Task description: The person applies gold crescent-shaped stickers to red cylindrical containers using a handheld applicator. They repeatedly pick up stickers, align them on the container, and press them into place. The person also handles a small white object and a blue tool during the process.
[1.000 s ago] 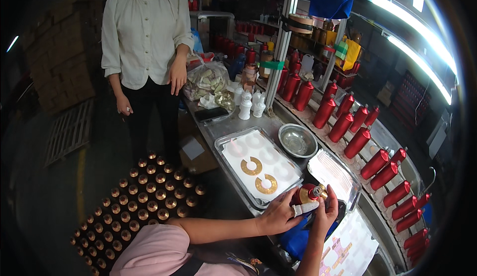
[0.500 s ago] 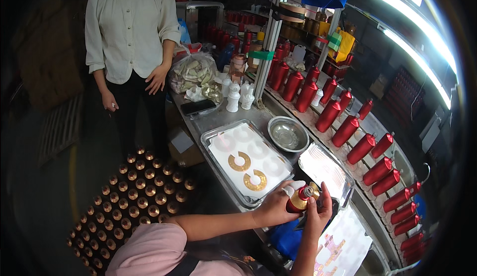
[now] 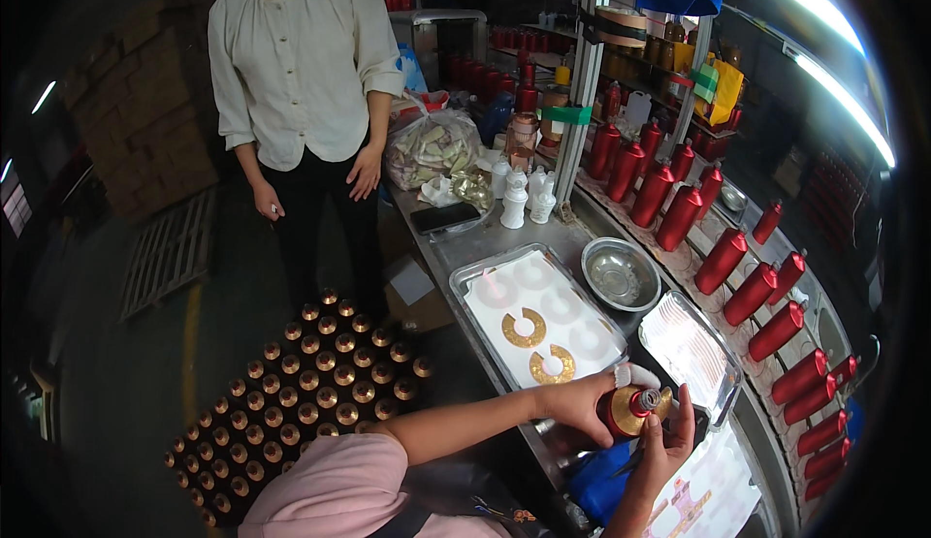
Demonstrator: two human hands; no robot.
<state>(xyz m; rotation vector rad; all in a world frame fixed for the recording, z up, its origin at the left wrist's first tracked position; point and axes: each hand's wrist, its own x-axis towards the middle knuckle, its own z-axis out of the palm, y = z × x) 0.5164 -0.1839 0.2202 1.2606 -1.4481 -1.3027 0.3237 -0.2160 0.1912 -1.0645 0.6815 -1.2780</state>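
Observation:
My left hand [image 3: 579, 406] grips a shiny red bottle [image 3: 606, 414] with a grey threaded neck, tilted toward me. White coverings wrap fingertips of that hand. A gold C-shaped label [image 3: 630, 420] lies around the bottle's shoulder, with one end standing out on the right. My right hand [image 3: 667, 446] has its thumb by the neck and closes on that end; its other fingers point up behind. Just beyond, a metal tray [image 3: 482, 337] carries a white backing sheet with two gold C-shaped labels [image 3: 524, 328] and several blank label outlines.
A steel bowl [image 3: 621, 273] and a second tray [image 3: 725, 383] with sheets stand right of the first. Red bottles [image 3: 750, 293] line the right side. White bottles [image 3: 514, 199] and a phone [image 3: 444, 217] lie farther back. Gold-topped bottles [image 3: 308, 380] fill the floor left; a person [image 3: 301, 73] stands beyond.
My view has swung left, so the bench appears farther right. The bottle stays in my left hand, and my right fingers have shifted slightly at the label's end.

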